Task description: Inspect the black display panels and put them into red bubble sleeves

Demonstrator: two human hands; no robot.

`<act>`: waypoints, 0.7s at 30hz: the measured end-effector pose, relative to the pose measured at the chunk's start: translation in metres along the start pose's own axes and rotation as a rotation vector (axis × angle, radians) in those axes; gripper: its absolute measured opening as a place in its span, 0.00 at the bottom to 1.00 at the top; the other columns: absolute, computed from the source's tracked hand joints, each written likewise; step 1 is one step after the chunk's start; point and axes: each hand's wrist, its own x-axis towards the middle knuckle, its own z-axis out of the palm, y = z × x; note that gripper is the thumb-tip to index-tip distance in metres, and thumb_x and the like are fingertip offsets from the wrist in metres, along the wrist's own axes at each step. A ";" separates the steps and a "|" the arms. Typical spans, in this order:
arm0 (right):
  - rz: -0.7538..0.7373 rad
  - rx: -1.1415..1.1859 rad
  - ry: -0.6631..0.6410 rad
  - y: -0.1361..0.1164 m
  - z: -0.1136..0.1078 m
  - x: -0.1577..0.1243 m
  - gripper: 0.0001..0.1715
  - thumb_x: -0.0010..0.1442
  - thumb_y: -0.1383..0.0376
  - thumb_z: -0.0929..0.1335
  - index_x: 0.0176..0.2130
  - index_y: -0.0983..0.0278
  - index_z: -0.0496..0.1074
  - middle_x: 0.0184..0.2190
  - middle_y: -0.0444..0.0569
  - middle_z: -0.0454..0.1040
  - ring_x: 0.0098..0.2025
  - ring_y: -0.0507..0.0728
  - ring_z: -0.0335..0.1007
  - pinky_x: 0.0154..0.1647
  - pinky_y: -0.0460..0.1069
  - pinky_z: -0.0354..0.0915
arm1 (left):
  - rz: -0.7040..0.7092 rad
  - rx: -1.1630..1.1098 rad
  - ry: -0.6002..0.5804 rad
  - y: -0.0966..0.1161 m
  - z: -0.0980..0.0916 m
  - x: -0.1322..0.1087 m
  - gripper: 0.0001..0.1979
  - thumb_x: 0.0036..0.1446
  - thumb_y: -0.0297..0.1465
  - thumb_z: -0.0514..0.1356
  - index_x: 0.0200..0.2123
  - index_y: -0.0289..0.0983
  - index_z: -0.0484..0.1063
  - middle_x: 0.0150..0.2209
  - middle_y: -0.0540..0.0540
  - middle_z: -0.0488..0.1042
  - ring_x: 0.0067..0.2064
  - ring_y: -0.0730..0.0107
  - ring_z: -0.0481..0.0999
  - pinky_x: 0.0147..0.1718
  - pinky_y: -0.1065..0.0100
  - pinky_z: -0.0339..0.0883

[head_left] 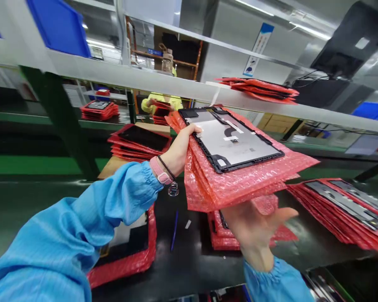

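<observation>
A stack of red bubble-wrap bags [248, 180] is held up, tilted, above the dark bench. On top lies a screen panel [233, 136] with a black frame, a silver-grey back and white tape strips. My left hand [184, 147] is closed on the stack's left edge, with the thumb over the panel's frame. Below the stack, my right hand [255, 228] is turned palm up with its thumb spread out. Its fingertips are hidden beneath the bags, and I cannot tell whether they touch them. Under that hand lie more red bubble-wrap bags [225, 243].
Stacked panels in red bags stand at right [343, 209] and behind my left hand [141, 140]. A bagged panel [126, 268] lies front left, near a blue pen [174, 230]. A white shelf rail [176, 86] crosses above. Beyond it, a person in yellow [176, 102] holds red bags.
</observation>
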 end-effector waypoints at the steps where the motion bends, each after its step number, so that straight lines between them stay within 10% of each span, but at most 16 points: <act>1: -0.045 0.004 -0.049 0.005 0.019 -0.006 0.55 0.40 0.24 0.52 0.48 0.54 0.72 0.52 0.51 0.75 0.61 0.65 0.62 0.55 0.59 0.66 | 0.029 0.014 0.017 0.003 -0.007 -0.007 0.06 0.45 0.25 0.58 0.30 0.34 0.71 0.25 0.50 0.77 0.30 0.64 0.79 0.36 0.63 0.74; 10: 0.121 -0.142 0.113 0.042 0.098 -0.004 0.23 0.51 0.55 0.69 0.47 0.59 0.69 0.46 0.48 0.78 0.53 0.62 0.72 0.50 0.55 0.72 | 0.326 0.070 0.165 0.004 -0.094 -0.074 0.10 0.43 0.24 0.64 0.33 0.36 0.73 0.25 0.54 0.76 0.35 0.68 0.78 0.44 0.68 0.70; 21: -0.162 -0.513 0.062 0.086 0.066 -0.027 0.23 0.46 0.54 0.73 0.43 0.54 0.72 0.52 0.45 0.74 0.63 0.65 0.58 0.62 0.55 0.60 | 0.301 -0.063 0.164 0.087 -0.201 -0.130 0.16 0.61 0.43 0.54 0.34 0.38 0.74 0.31 0.48 0.81 0.39 0.62 0.80 0.44 0.64 0.72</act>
